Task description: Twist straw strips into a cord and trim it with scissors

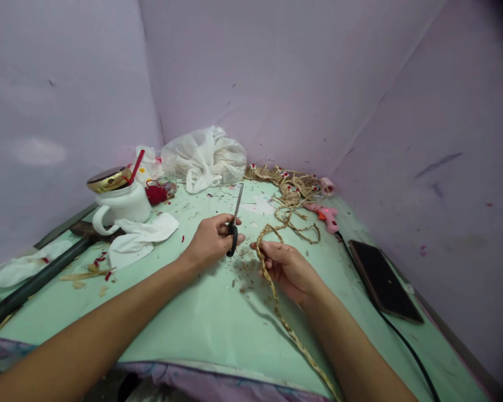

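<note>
In my left hand [213, 237] is a pair of scissors [233, 237] with black handles, its blades pointing away toward the back wall. My right hand [287, 268] pinches a braided straw cord [272, 290], which hangs down past the table's front edge. Beyond my fingers the cord loops back toward more braided straw lying on the table. The two hands are a short way apart, with small brown scraps [245, 268] scattered on the green tabletop between them. My right fingertips are partly hidden by the cord.
A hammer [37, 279] and white mug [123, 204] with a gold lid stand left, beside white cloth [145, 237]. At the back are a plastic bag [205, 156] and braided straw pieces [291, 192]. A pink glue gun [327, 216] and phone [385, 279] lie right.
</note>
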Demonstrator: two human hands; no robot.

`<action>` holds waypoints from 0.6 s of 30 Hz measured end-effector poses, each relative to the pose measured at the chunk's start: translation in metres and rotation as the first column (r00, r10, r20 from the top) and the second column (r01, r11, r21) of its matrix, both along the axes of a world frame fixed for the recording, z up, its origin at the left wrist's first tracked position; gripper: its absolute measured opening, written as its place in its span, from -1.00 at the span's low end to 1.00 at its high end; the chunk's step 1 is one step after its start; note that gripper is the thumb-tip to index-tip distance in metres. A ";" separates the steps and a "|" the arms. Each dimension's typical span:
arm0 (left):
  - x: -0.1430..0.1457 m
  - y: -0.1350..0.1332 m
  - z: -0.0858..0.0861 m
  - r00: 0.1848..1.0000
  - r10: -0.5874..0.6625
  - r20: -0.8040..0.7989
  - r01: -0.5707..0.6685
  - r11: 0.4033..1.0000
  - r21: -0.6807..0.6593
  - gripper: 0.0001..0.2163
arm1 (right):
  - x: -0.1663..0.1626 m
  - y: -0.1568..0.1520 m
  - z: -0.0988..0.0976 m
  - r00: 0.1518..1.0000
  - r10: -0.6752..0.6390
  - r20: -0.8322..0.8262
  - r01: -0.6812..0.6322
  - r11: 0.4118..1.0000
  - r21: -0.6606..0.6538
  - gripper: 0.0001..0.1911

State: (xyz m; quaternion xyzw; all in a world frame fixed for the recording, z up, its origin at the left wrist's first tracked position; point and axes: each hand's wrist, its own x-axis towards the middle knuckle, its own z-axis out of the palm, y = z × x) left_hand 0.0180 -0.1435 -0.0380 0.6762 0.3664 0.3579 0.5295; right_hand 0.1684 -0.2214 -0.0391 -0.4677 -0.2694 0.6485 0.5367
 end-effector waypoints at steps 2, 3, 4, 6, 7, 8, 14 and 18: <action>0.002 -0.001 -0.001 1.000 -0.013 0.005 0.013 1.000 -0.017 -0.69 | -0.001 0.001 0.000 0.987 0.106 -0.122 -0.120 0.986 -0.118 -0.85; 0.003 -0.001 -0.002 1.000 -0.020 0.011 0.021 0.999 -0.030 -0.68 | -0.001 0.001 0.000 0.977 0.129 -0.171 -0.157 0.974 -0.165 -0.84; 0.004 -0.001 -0.003 0.999 -0.024 0.021 0.025 0.999 -0.043 -0.68 | -0.001 0.002 0.000 0.969 0.133 -0.208 -0.175 0.965 -0.198 -0.83; 0.004 0.000 -0.004 0.999 -0.011 0.036 0.013 0.998 -0.056 -0.68 | 0.000 0.004 0.001 0.958 0.133 -0.256 -0.191 0.957 -0.216 -0.81; 0.004 0.001 -0.004 0.999 0.006 0.035 -0.004 0.999 -0.050 -0.67 | 0.001 0.004 0.002 0.955 0.133 -0.264 -0.194 0.956 -0.219 -0.80; 0.004 0.001 -0.004 0.999 0.024 0.029 -0.023 0.999 -0.037 -0.67 | 0.001 0.005 0.002 0.956 0.132 -0.261 -0.193 0.955 -0.224 -0.81; 0.015 -0.011 0.000 0.996 0.013 -0.089 0.004 0.982 0.189 -0.74 | -0.022 0.003 -0.011 0.989 0.079 0.121 -0.049 0.972 -0.229 -0.76; 0.023 -0.016 0.005 0.989 -0.061 -0.135 0.071 0.995 0.070 -0.79 | -0.034 0.003 -0.021 0.907 -0.020 0.420 0.037 0.999 -0.033 -0.80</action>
